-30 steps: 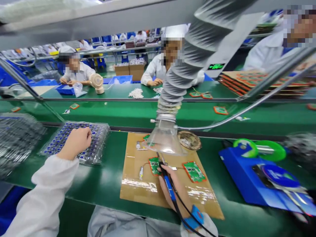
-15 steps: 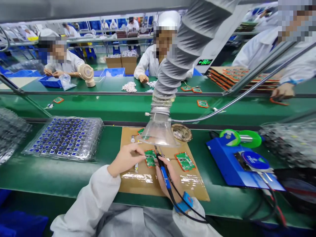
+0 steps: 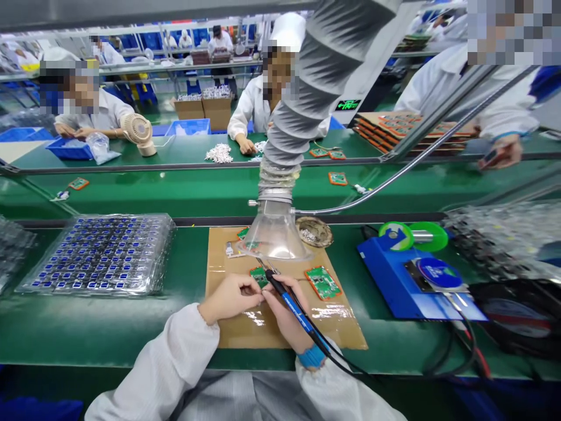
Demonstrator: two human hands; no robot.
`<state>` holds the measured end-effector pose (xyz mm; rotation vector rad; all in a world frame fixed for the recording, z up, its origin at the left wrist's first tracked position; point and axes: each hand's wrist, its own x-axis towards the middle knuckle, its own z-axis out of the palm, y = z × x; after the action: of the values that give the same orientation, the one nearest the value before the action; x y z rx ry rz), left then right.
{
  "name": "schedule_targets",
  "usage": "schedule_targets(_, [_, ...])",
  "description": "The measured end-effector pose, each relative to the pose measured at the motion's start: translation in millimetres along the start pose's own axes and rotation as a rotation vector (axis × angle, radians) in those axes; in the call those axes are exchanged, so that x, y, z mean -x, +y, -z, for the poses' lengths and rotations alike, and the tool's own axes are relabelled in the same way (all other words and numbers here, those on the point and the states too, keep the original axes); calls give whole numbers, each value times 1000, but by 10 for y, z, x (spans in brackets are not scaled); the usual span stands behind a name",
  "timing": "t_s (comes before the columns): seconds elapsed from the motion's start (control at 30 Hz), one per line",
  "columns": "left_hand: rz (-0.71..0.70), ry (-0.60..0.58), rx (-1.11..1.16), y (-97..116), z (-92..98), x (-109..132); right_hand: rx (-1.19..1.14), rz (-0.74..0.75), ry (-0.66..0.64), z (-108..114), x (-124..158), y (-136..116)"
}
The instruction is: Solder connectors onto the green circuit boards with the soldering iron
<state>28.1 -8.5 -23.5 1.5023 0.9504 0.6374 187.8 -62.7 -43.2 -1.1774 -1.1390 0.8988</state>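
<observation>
My right hand is wrapped around a soldering iron with a blue and black handle, its tip pointing up and away under the fume hood. My left hand is closed in a pinch, its fingertips meeting those of my right hand; whatever lies between them is too small to make out. Just beyond the fingers, a green circuit board with an orange edge is partly hidden. To the right, another circuit board lies flat on the brown work mat.
Low over the mat hangs a clear fume hood on a grey duct. Behind it sits a round dish. A blue solder-feeder stand is at right, a plastic tray stack at left. Co-workers sit across the green conveyor.
My left hand has moved from the board's left edge towards me, and its fingertips now meet my right hand's. The iron has tilted further left. The camera view has shifted slightly.
</observation>
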Motion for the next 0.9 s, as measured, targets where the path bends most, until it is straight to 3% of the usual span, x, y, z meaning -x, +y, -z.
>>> schedule_targets(0.1, [78,-21,41,4,-5,1,4,-30,-5,12,-15,13])
schedule_targets(0.2, [113,42,61,-16,-1,-7,20,-51,20,17,-28,34])
schedule_targets(0.63, [-67,229,-148,-1,8,-12,89,-34,-9,33,-43,51])
schedule_targets(0.8, [-91,390,-400,-65,26,-35,184,-8,34,239,-44,80])
schedule_targets(0.9, [-28,409,-544,-89,11,-59,270,68,58,443,-47,92])
